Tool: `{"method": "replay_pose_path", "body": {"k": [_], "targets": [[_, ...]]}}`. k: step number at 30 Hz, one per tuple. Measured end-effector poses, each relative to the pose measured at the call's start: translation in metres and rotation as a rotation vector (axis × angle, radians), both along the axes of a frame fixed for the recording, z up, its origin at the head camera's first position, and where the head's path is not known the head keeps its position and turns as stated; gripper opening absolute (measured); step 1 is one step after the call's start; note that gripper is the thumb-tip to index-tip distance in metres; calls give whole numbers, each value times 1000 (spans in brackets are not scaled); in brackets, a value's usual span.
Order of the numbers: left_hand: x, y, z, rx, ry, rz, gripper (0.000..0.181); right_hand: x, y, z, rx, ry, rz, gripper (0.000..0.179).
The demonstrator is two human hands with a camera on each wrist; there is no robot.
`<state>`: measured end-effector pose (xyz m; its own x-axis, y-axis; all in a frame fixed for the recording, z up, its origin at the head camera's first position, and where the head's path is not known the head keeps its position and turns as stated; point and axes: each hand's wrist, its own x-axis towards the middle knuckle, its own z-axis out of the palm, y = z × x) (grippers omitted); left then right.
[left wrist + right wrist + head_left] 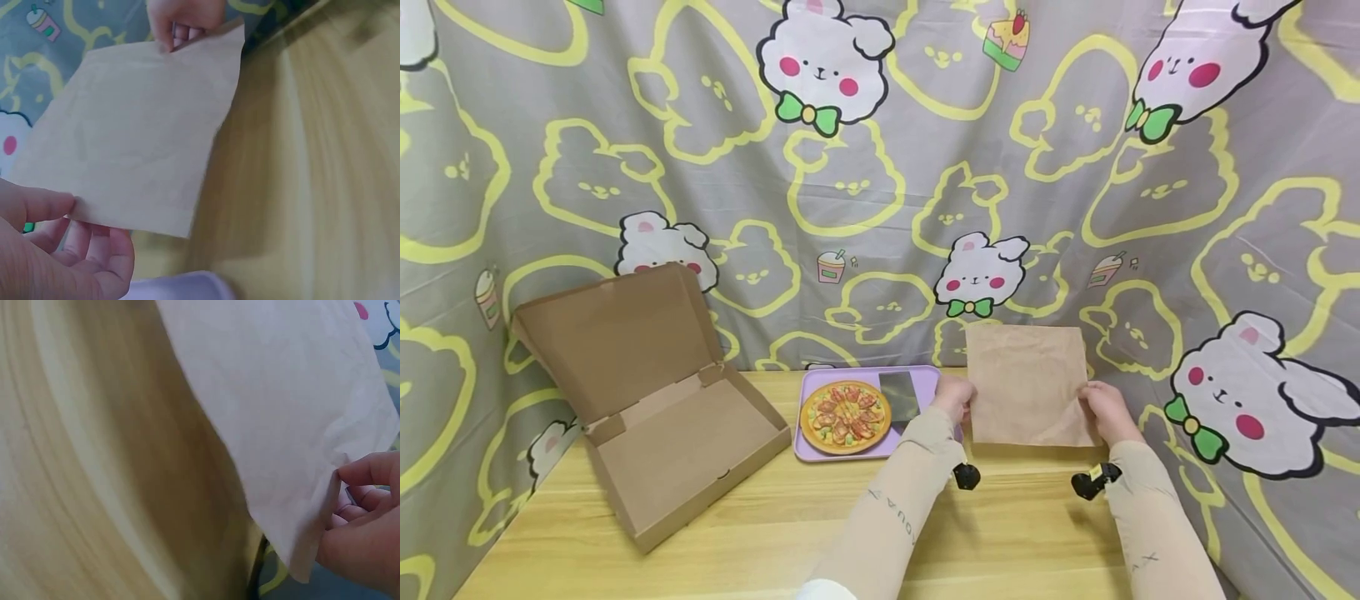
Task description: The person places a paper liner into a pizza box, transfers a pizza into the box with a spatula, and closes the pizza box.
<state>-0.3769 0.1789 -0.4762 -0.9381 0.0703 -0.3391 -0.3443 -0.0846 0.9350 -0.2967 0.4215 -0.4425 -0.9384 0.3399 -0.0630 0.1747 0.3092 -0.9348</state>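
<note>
A sheet of brown paper (pixel 1028 385) is held up at its two side edges above the right part of the table. My left hand (pixel 953 397) pinches its left edge; in the left wrist view that hand (pixel 75 250) has the thumb on the near face and the fingers behind. At the opposite edge my right hand (pixel 1111 412) pinches the paper, and the right wrist view shows the edge creased at the fingertips (pixel 353 472). Beside the left hand lies a purple tray (pixel 880 452) bearing a pizza (pixel 846 417) and a dark flat rectangular piece (pixel 898 397).
An open cardboard pizza box (pixel 685 450) stands on the left of the wooden table (pixel 760 533), its lid (pixel 621 342) raised. Behind the table hangs a grey patterned curtain (pixel 880 167), which also runs along both sides.
</note>
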Motion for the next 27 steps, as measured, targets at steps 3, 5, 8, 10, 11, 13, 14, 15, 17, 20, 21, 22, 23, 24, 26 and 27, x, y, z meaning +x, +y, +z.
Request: {"method": "replay_pose_path", "body": {"k": [3,5,8,10,11,13,14,15,17,20,21,22,23,24,26,27], "targets": [[6,-9,21,-10,9,8,24,-2,-2,5,-20,50,12,17],[17,-17,39,12,21,19,24,-4,-3,9,-22,78,26,17],[35,-27,66,19,47,39,27,-6,-7,15,-5,108,53,15],[39,-33,76,20,65,43,26,-6,-10,20,12,114,76,13],[40,-35,80,13,78,46,26,-6,-12,22,16,120,85,14],[39,-41,86,-2,99,44,26,-7,-16,28,25,125,107,14],[38,-44,89,-1,104,34,26,-7,-18,31,30,124,122,15],[36,-47,92,-9,113,29,26,-7,-20,33,26,128,133,14],[32,-54,96,-13,133,16,26,-8,-23,39,19,146,147,13],[24,-64,104,3,157,-15,27,-9,-29,48,9,175,157,10],[22,-67,106,14,163,-26,26,-9,-31,51,7,185,159,10],[19,-70,109,23,166,-35,25,-10,-33,54,10,194,158,10],[18,-75,112,32,172,-47,26,-10,-36,57,20,199,159,11],[16,-79,115,41,174,-58,25,-10,-38,61,25,203,158,12],[14,-88,120,45,179,-75,24,-11,-43,66,42,209,159,16],[13,-92,123,43,179,-76,25,-11,-46,68,44,210,163,18]]}}
